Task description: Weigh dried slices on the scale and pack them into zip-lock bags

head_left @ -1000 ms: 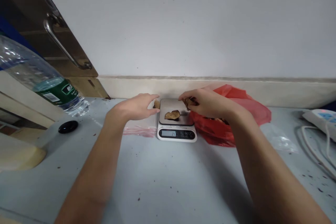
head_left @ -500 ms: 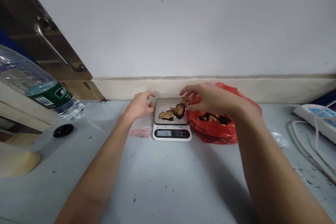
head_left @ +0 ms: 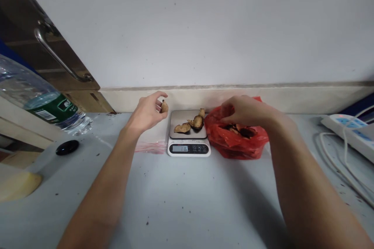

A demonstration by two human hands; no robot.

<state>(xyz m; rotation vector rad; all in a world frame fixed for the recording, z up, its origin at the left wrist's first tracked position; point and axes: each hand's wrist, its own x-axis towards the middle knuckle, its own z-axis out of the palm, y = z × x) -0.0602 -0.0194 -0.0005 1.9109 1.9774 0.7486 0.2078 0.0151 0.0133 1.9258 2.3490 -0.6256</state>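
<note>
My left hand [head_left: 150, 111] is raised left of the scale and grips a small tan-brown dried mushroom [head_left: 164, 106] between thumb and fingers. On the steel plate of the white digital scale [head_left: 189, 148] lie several dried mushroom pieces [head_left: 182, 127], brown with dark edges. The scale's display seems to read 11.6. Over the mouth of a red plastic bag [head_left: 239, 148] hovers my right hand [head_left: 245, 111], thumb and forefinger apart; its other fingers are partly hidden. More dark dried pieces [head_left: 247, 132] show inside the bag.
Clear zip bags [head_left: 150, 146] lie flat beside the scale, under my left hand. A water bottle [head_left: 55, 105] and a black oval object [head_left: 67, 147] are at left. A white power strip [head_left: 350, 128] with cables is at right. The wall [head_left: 187, 27] rises behind.
My right hand has moved right, from beside the scale plate to over the red bag. My left hand has drawn slightly left and up with its mushroom. The reading went from about 40.9 to 11.6.
</note>
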